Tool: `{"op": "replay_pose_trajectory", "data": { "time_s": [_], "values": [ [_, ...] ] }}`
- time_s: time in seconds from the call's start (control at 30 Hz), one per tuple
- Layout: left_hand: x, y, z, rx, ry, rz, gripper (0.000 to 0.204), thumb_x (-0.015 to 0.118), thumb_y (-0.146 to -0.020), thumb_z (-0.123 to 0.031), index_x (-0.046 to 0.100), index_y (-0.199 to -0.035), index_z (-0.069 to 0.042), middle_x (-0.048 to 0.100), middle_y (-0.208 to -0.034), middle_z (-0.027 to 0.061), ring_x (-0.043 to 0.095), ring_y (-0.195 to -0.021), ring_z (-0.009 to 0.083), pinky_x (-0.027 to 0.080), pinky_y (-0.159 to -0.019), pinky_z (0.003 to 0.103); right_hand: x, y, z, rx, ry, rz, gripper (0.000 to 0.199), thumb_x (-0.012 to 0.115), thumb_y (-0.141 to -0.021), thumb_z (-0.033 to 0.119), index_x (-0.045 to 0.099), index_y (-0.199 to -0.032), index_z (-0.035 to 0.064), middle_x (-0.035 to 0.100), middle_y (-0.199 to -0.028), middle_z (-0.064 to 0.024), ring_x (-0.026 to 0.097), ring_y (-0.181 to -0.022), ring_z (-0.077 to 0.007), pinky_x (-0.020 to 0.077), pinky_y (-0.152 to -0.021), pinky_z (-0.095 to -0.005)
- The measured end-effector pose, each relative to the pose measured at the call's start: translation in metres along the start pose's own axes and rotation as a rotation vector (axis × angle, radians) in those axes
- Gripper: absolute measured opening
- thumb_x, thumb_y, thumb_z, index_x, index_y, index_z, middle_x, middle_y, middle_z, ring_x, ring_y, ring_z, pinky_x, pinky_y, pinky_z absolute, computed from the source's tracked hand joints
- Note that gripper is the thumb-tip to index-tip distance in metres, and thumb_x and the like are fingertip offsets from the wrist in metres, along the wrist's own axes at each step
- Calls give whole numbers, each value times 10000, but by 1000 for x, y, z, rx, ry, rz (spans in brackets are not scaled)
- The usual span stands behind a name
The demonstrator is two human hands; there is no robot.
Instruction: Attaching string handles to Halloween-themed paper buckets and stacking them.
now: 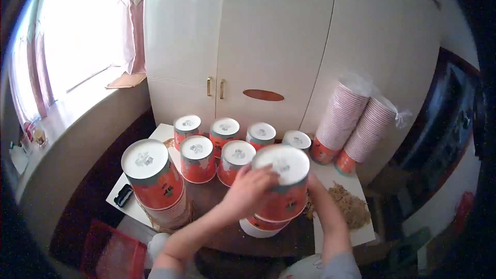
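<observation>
A red and grey-green paper bucket (284, 204) with a white base facing up is between my hands, just above another bucket (261, 230) whose pale lower part shows below it. My left hand (252, 183) is closed against its near left side, with fingertips over the edge of the base. On the opposite side my right hand (313, 188) grips it, its fingers mostly hidden behind the bucket. Several similar upside-down buckets (198, 163) stand in two rows beyond. At the left is a taller nested stack of buckets (155, 178).
Two tall nested stacks of paper buckets (343, 111) in clear plastic lean at the back right. A loose beige-brown heap (349, 206) lies on the table's right side. At the left edge sits a black object (123, 195). White cupboard doors (274, 36) stand behind the table.
</observation>
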State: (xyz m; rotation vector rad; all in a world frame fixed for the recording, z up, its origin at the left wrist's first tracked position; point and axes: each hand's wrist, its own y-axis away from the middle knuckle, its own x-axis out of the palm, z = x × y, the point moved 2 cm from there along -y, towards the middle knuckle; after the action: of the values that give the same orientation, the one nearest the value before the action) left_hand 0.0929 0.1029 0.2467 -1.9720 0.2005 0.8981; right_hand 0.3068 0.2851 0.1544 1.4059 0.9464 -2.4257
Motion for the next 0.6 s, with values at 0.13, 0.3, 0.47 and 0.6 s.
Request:
{"op": "replay_pose_trajectory", "data": {
  "time_s": [0.13,0.3,0.47,0.6],
  "values": [
    [-68,-31,14,-143,288,-258,305,641,-635,1,528,-913,-56,584,-863,90,552,-812,259,442,-725,345,-27,9,28,-143,-356,-120,563,653,-690,268,422,-1155,50,423,-1145,-166,406,-1072,-318,343,-916,-393],
    [-99,-77,75,-295,-177,-586,186,551,-680,-64,510,-861,-70,574,-851,89,531,-873,270,386,-757,386,-23,47,6,170,-464,-127,534,591,-753,170,338,-1198,20,392,-1177,-155,395,-1102,-265,361,-899,-353],
    [-73,-93,190,-505,-533,-525,219,538,-710,-121,508,-920,-72,576,-934,88,528,-946,255,367,-834,473,-51,72,87,0,-309,180,997,724,-550,507,241,-1274,21,234,-1306,-201,249,-1221,-340,204,-1017,-412],
    [-54,-94,243,-665,-694,-393,242,487,-751,-128,506,-983,-62,562,-1004,77,516,-991,254,336,-856,577,-73,74,127,-150,-27,243,1039,733,-492,542,257,-1284,66,196,-1327,-228,225,-1220,-397,220,-1004,-456]
  ]
}}
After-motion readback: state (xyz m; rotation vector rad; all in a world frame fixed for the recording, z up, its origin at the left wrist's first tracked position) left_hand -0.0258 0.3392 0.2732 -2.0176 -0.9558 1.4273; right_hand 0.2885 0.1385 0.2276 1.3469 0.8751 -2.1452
